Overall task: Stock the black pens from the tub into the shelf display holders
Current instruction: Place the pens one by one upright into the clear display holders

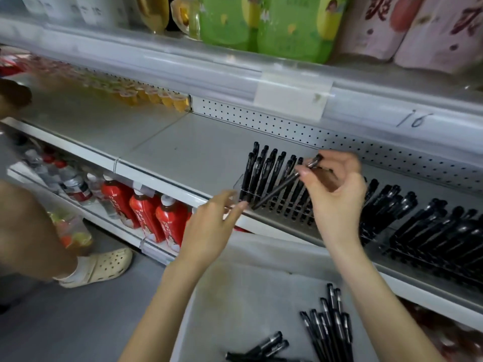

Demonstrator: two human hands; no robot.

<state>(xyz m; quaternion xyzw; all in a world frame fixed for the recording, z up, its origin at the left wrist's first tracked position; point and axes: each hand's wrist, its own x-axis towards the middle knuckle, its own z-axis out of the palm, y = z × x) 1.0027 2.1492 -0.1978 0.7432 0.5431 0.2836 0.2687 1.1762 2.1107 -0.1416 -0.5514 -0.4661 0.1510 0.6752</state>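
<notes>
- Head view: the right hand (337, 194) pinches one slim black pen (281, 186) near its clip end between thumb and fingertips. The pen slants, tip down at the front of a clear plastic holder (239, 184).
- The left hand (217, 220) is relaxed with straight fingers, its fingertips at that holder's left corner.
- Two holders stand on the smooth grey metal shelf (196, 152), both packed with leaning stocked pens (264, 173), too crowded to count.
- Below, a pale rectangular tub (235, 296) holds loose pens (332, 325) in two groups.
</notes>
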